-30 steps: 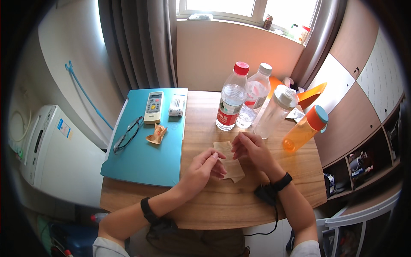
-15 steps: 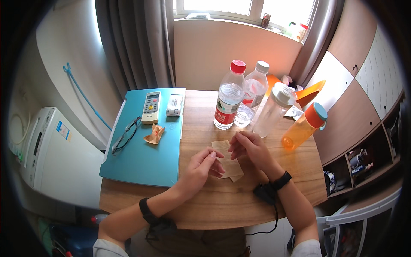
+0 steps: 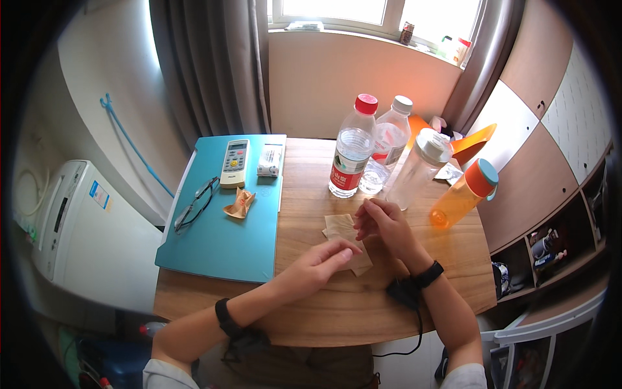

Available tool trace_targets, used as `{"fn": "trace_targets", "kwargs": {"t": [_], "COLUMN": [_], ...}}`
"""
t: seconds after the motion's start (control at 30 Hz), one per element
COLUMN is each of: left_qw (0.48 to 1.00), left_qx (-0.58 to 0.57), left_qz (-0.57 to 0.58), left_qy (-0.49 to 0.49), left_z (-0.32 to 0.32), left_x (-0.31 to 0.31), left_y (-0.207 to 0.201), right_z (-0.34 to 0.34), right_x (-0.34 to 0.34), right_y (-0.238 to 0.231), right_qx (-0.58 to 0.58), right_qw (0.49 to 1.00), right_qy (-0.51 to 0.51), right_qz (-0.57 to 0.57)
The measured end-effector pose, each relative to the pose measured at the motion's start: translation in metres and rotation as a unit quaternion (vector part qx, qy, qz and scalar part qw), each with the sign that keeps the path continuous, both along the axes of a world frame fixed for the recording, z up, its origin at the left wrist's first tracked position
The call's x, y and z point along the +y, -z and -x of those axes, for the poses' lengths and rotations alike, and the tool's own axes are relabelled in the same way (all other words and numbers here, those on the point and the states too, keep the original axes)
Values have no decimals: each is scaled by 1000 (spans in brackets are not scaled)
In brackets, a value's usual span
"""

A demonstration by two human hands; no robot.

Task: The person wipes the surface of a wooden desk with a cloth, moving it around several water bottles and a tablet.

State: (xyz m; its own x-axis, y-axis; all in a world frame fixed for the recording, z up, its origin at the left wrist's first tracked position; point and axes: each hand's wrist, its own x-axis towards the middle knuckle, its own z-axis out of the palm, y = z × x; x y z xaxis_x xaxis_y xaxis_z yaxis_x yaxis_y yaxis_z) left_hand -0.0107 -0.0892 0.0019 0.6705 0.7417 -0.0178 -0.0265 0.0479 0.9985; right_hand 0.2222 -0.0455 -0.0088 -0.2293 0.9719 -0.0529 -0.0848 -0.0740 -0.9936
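Over the wooden table, my left hand (image 3: 321,264) reaches in with its fingers stretched to the right and its thumb lying along them. My right hand (image 3: 387,227) is turned toward it, fingers loosely bent, with nothing visible in them. A flat piece of brown paper (image 3: 339,225) lies on the table beneath both hands, partly covered by them. It looks like folded or overlapping layers. Each wrist wears a black band. A black device (image 3: 403,293) with a cable hangs below the right wrist.
A red-capped bottle (image 3: 351,155), a white-capped bottle (image 3: 391,139), a clear cup (image 3: 414,172) and an orange bottle (image 3: 461,198) stand beyond my hands. On the left, a blue folder (image 3: 227,249) carries a remote (image 3: 235,164), glasses (image 3: 196,203), a small white pack (image 3: 269,161) and crumpled brown paper (image 3: 240,203).
My left hand has straightened its fingers and moved slightly toward the right and nearer to me. My right hand stays almost in place. The whole view has shifted a little.
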Motion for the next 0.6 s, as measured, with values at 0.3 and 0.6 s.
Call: {"fn": "trace_targets", "kwargs": {"t": [0.3, 0.6], "left_qw": [974, 998], "left_qx": [61, 3], "left_qz": [16, -12], "left_qy": [217, -64], "left_z": [0, -2], "left_x": [-7, 0], "left_y": [-12, 9], "right_z": [3, 2], "right_x": [0, -1], "right_y": [-7, -8], "right_qx": [-17, -8], "right_qw": [1000, 1000], "right_qy": [1, 25], "right_qz": [-10, -11]}}
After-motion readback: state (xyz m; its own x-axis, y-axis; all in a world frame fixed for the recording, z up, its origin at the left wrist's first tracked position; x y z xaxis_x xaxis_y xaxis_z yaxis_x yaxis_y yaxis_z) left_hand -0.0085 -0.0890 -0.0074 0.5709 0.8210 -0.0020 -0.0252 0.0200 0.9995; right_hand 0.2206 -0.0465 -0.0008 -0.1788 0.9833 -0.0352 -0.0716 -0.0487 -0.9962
